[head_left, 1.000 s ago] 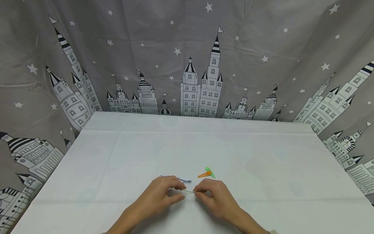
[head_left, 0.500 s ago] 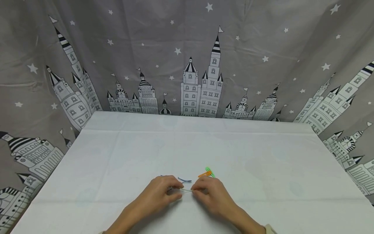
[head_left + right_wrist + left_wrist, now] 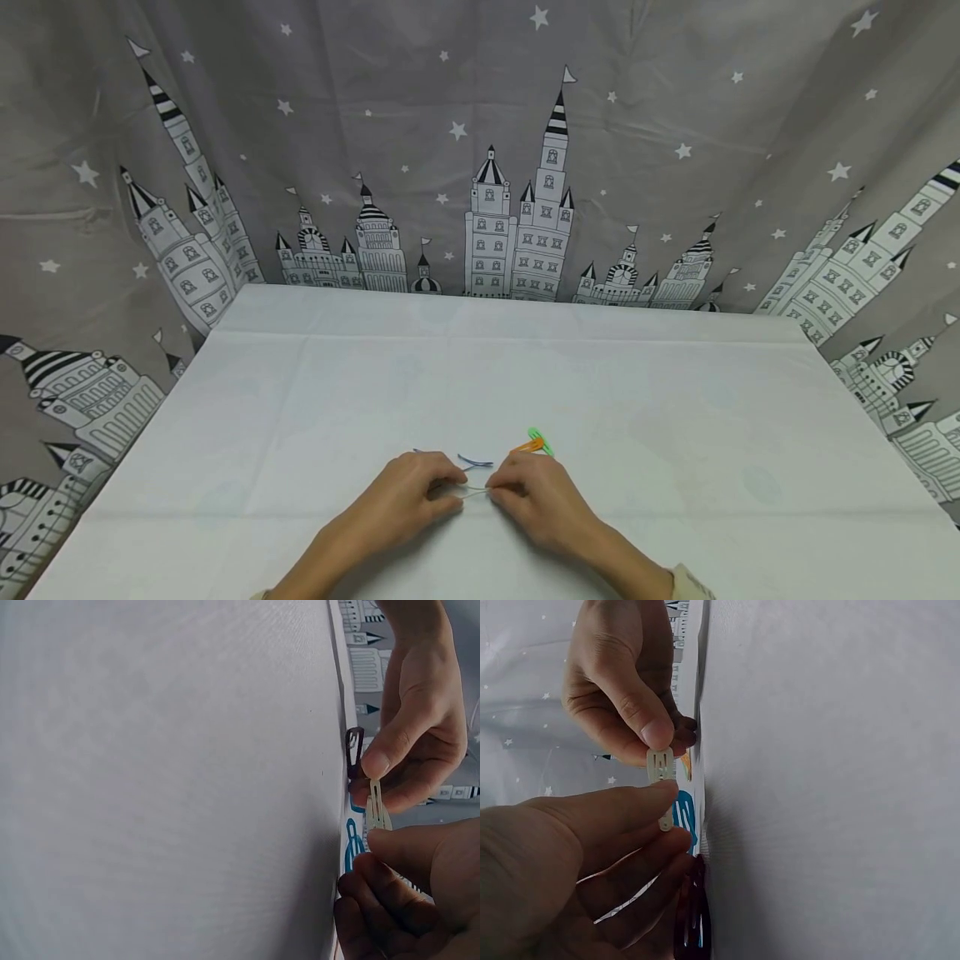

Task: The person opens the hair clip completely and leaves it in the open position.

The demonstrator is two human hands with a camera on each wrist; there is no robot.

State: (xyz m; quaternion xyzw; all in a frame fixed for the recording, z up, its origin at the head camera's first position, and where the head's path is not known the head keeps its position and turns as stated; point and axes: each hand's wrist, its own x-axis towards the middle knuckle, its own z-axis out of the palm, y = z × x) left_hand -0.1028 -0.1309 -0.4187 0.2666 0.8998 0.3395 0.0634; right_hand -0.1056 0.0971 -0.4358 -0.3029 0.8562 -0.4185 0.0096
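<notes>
One small cream slotted hair clip point(image 3: 660, 763), prob. light, springy metal
Best grip: wide end, where R hand point(image 3: 543, 504) pinches; L hand point(image 3: 405, 497), thumb parted, curls loosely round narrow end.

At the right side of the right wrist view, two bare hands hold one small pale hair clip point(image 3: 377, 810): the left hand point(image 3: 424, 724), above, pinches its narrow end, and the right hand point(image 3: 412, 889), below, its wider end. Just beside them are a dark purple clip point(image 3: 349, 756) and a blue clip point(image 3: 350, 851). A plain white surface point(image 3: 165, 780) fills the left; grey printed fabric point(image 3: 450, 811) shows behind the hands.
</notes>
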